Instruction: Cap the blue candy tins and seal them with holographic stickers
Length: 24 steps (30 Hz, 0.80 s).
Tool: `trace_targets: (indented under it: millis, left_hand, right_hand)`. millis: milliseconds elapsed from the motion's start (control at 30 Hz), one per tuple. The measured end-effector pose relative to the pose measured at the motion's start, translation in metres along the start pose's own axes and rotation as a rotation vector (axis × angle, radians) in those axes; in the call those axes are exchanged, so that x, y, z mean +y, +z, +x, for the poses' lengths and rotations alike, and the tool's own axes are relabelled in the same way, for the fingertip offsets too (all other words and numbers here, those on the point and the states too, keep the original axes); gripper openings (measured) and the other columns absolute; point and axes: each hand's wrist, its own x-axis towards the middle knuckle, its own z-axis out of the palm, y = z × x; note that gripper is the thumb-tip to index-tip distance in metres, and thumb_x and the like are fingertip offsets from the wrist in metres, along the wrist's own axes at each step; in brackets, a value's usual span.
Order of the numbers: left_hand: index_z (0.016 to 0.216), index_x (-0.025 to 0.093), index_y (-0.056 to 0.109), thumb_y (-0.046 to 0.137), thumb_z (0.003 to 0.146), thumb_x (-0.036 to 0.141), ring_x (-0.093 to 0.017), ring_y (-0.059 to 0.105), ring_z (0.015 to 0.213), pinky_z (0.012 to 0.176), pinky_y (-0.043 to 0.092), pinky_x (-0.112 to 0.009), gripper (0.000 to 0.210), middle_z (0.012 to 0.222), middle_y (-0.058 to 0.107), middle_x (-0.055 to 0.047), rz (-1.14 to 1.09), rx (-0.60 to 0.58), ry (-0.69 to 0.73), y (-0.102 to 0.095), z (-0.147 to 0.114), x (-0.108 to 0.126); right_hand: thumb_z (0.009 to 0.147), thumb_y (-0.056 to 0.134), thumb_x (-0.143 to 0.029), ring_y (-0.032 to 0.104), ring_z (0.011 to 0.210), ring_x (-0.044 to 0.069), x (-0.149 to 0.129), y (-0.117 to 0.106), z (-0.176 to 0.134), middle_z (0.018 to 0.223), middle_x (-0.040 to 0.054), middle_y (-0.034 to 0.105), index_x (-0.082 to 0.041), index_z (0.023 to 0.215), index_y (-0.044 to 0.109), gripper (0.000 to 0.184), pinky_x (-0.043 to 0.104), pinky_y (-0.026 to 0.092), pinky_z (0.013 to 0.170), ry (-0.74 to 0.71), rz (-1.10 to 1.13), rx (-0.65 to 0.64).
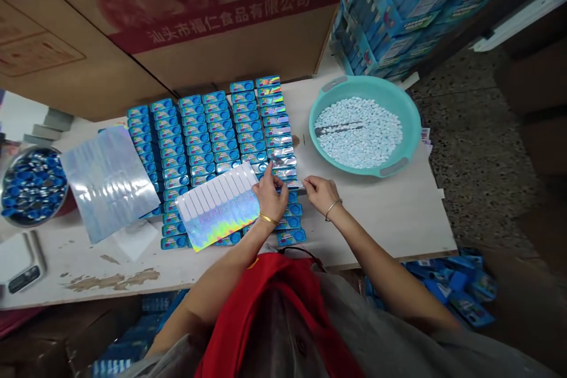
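My left hand (271, 196) is over the right-hand columns of small blue boxes (201, 158), with one finger stretched forward and the others curled. A sticker sheet (218, 208), white with blank strips above and rainbow foil below, has its right edge at this hand, its fingers apparently closed on it. My right hand (322, 194), just right of the same column, pinches the end of a small shiny sticker (296, 184) lying across a box. Above my fingers, boxes in that column carry silvery stickers (280, 142); those nearest me show plain blue tops.
A turquoise basin (414, 124) of small pale tablets stands on the right, a dark tool lying in it. More foil sheets (110, 180), a bowl of blue pieces (33, 186) and a scale (22, 263) are on the left. Large cartons (239, 50) line the table's back.
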Motion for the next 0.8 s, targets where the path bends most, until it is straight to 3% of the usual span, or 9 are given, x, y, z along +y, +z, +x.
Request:
trace_targets:
  millis: [233,300,400,533,667,800]
  left_hand:
    - [0.144,0.018,0.024,0.053,0.08,0.02,-0.025,0.056,0.091,0.081,0.032,-0.04,0.07,0.086,0.063,-0.004,0.133,-0.046,-0.022,0.003,-0.001,-0.003]
    - [0.144,0.018,0.023,0.054,0.079,0.021,-0.028,0.053,0.096,0.081,0.033,-0.042,0.072,0.096,0.062,-0.008,0.193,-0.05,-0.026,0.002,0.001,-0.003]
    - [0.143,0.018,0.025,0.057,0.076,0.024,-0.033,0.048,0.103,0.082,0.035,-0.044,0.075,0.113,0.055,-0.015,0.3,-0.049,-0.054,0.0,0.004,-0.001]
    - [0.141,0.018,0.028,0.059,0.074,0.023,-0.034,0.046,0.107,0.085,0.036,-0.045,0.074,0.12,0.049,-0.016,0.344,-0.072,-0.087,-0.001,0.006,-0.002]
    - [0.124,0.02,0.048,0.062,0.076,0.029,-0.029,0.046,0.108,0.091,0.036,-0.043,0.05,0.115,0.049,-0.012,0.171,0.013,-0.021,-0.01,0.003,-0.001]
    - [0.09,0.019,0.057,0.061,0.08,0.036,-0.021,0.05,0.099,0.09,0.038,-0.036,0.02,0.098,0.052,-0.007,-0.232,0.143,0.028,-0.029,-0.003,0.013]
  right_hand:
    - [0.088,0.043,-0.032,0.061,0.081,0.022,0.009,0.016,0.002,0.082,0.0075,0.07,-0.019,0.079,0.066,0.027,0.034,0.034,0.078,0.025,-0.053,-0.02]
    - [0.088,0.043,-0.036,0.061,0.075,0.02,0.016,0.025,0.001,0.078,0.0059,0.069,-0.018,0.095,0.065,0.029,0.033,0.037,0.074,0.065,-0.043,-0.009]
    - [0.087,0.042,-0.041,0.059,0.066,0.019,0.025,0.043,-0.002,0.07,0.0021,0.064,-0.015,0.122,0.053,0.044,0.03,0.04,0.066,0.149,0.054,0.046]
    - [0.087,0.037,-0.033,0.058,0.066,0.022,0.027,0.063,0.001,0.073,0.003,0.063,-0.018,0.131,0.045,0.047,0.032,0.043,0.064,0.212,0.166,0.093]
    - [0.086,0.041,-0.035,0.059,0.072,0.025,0.024,0.056,0.007,0.079,0.0076,0.065,-0.017,0.126,0.051,0.046,0.036,0.044,0.069,0.202,0.177,0.129]
    - [0.087,0.035,-0.057,0.058,0.077,0.022,0.009,0.033,-0.003,0.088,0.0085,0.064,-0.017,0.111,0.06,0.053,0.034,0.045,0.072,0.214,0.491,0.256]
